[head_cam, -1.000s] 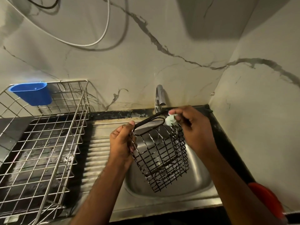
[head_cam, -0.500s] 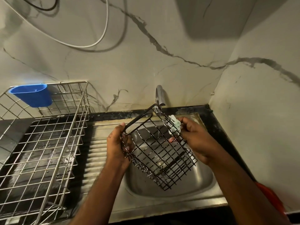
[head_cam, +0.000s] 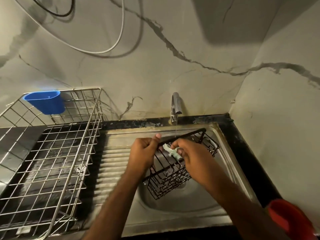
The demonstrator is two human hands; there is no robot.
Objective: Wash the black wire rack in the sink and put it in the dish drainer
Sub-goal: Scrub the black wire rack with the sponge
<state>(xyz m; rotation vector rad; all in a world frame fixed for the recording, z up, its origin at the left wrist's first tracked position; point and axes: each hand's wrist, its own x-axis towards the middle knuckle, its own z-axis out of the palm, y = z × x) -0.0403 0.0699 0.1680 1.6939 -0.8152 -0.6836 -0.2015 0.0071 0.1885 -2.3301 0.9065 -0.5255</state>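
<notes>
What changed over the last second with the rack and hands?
The rack was turned over in the sink, its rim now lying toward the tap. The right hand moved the scrub pad down onto the wires. The left hand kept its grip.

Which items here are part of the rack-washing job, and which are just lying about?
In the job: black wire rack, pale scrub pad, left hand, right hand, tap, sink, dish drainer.

Lying about: blue cup, white cable, red object.

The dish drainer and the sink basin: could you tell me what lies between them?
In the head view, the ribbed steel draining board lies between the dish drainer and the sink basin.
</notes>
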